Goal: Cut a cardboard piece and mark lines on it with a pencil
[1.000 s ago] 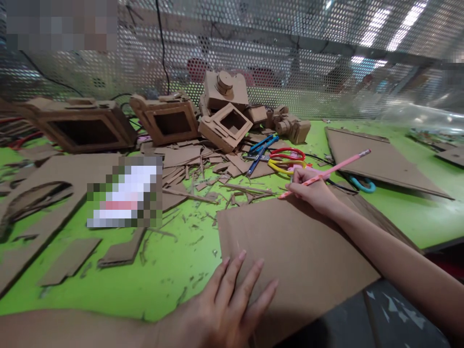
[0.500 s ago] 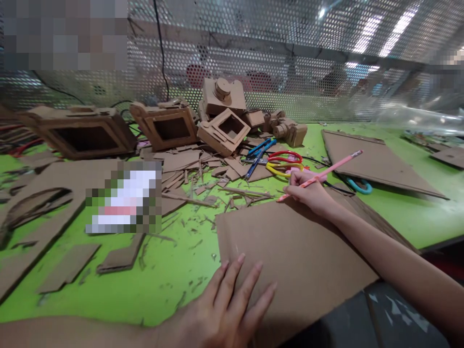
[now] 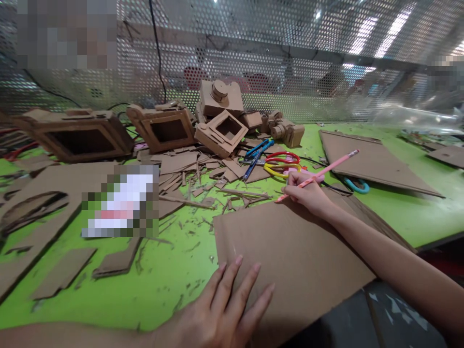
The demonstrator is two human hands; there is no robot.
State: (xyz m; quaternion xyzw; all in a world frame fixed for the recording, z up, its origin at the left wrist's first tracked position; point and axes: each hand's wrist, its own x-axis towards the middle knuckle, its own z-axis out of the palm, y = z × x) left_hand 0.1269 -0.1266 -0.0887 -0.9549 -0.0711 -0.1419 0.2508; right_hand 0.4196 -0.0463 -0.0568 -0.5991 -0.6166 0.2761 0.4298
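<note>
Farthest out to the left of the grip lay cut cardboard offcuts and a scatter of slivers on the green table, none of them touching the work. Nearer, the left hand lay flat with its fingers spread, holding nothing, palm down on the near left corner of the cardboard sheet, well short of the pencil point. That hand did the steadying: to mark well, it would need to press evenly so the sheet could not creep, especially as the sheet's near right corner hung out past the table edge.

The right hand was closed around a pink pencil in a writing grip, low on the shaft. The tip touched the sheet at its far edge, just left of the fingers, and the eraser end slanted up and away to the right. A clean line here would likely ask for light pressure, since corrugated board dents and steers a hard-pushed point, and for the wrist to rest on the sheet.

Just beyond the grip lay red and yellow scissors and blue-handled cutters, close enough to catch a knuckle. Further behind stood small cardboard models. To the right of the grip lay another cardboard panel, apart from the sheet.
</note>
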